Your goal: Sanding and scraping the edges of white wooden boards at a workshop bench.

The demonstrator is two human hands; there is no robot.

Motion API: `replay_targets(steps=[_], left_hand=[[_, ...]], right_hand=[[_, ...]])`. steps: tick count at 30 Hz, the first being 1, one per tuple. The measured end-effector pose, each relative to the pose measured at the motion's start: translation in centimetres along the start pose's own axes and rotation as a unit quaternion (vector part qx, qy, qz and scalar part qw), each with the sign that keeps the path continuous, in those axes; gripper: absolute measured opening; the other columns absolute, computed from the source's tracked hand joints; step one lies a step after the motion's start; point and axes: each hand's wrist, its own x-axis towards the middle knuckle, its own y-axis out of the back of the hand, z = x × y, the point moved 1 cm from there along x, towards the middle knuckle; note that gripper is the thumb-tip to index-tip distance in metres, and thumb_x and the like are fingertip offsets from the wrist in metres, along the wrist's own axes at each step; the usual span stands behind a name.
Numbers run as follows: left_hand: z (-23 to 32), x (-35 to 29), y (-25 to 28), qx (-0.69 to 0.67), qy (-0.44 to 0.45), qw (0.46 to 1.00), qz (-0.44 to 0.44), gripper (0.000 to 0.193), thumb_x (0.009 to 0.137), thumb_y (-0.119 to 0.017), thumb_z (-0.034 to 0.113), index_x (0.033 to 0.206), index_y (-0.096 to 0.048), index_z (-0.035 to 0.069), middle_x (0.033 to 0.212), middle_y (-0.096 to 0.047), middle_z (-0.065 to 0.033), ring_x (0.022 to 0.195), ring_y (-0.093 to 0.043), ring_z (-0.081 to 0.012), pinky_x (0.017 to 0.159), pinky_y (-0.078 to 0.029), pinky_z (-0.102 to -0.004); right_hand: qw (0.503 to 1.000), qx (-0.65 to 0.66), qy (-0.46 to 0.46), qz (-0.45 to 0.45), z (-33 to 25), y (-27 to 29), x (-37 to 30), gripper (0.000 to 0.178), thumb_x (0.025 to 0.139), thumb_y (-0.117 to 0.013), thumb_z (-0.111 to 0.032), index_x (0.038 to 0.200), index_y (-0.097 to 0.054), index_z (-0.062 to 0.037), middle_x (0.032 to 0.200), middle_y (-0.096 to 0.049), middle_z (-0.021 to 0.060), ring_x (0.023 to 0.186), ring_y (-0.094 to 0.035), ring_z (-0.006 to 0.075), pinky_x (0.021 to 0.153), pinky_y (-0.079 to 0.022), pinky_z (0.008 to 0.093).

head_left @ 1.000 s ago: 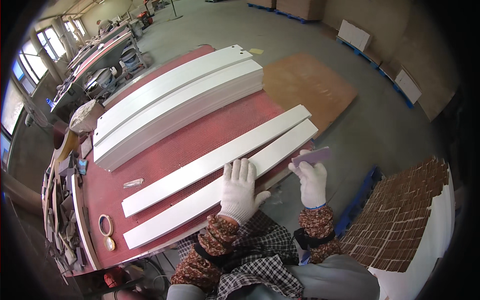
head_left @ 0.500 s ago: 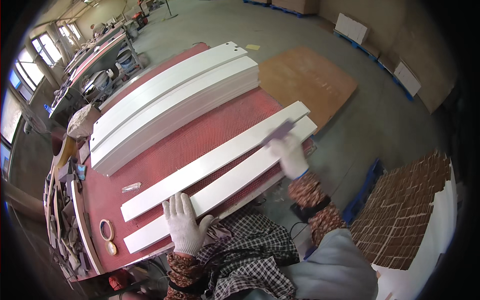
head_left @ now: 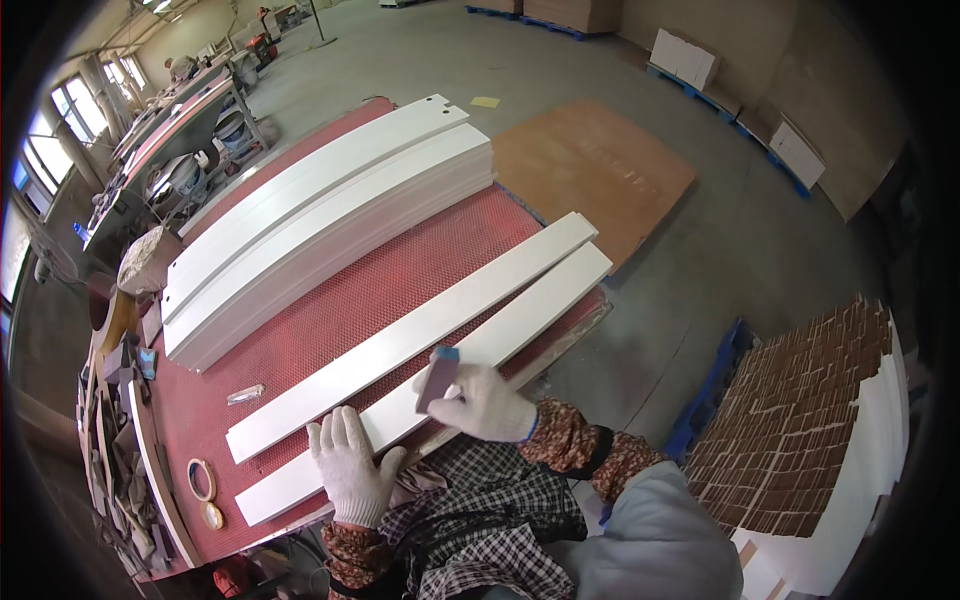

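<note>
1. Head view, setting: a workshop with a grey floor (head_left: 660,280), windows (head_left: 80,105) along the far left, and another person (head_left: 183,68) in the distance beside long tables. A brown sheet (head_left: 600,170) lies beyond the red-topped desk (head_left: 380,300).
2. Head view, work area: two long white boards lie slantwise on the near half of the desk. The far board (head_left: 420,325) and the near board (head_left: 395,405) run side by side, a narrow gap of red showing between them over much of their length.
3. Head view, left hand (head_left: 352,470): white-gloved and unclenched, its fingers extended over the near board, its thumb held out to the side.
4. Head view, right hand (head_left: 480,400): white-gloved, fingers closed around a purplish-grey block (head_left: 437,385) with a blue end. The block is tilted up over the near board, to the right of the left hand; whether it touches the wood cannot be told.
5. Head view, surroundings: a stack of white planks (head_left: 330,220) occupies the back of the desk. A clear packet (head_left: 246,395) and two rolls of tape (head_left: 211,482) lie toward the left, near a heap of scraps (head_left: 110,430). At right, a large brown-edged pile (head_left: 800,430) stands beside a blue pallet (head_left: 710,390).
</note>
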Motion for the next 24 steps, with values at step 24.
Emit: replay_targets(steps=[24], left_hand=[[0.2,0.1,0.2,-0.006,0.007,1.0,0.012,0.1,0.076,-0.089,0.033,0.15,-0.04,-0.012,0.144,-0.052,-0.0285,0.142,-0.044,-0.043,0.127,-0.022,-0.0622]], right_hand=[[0.874,-0.342,-0.12,0.324,1.4,29.7,1.3,0.027,0.098,-0.064,-0.014,0.117,-0.066,0.0055,0.105,-0.072,0.0127,0.098,-0.069,0.0206,0.09,-0.053,0.0358]])
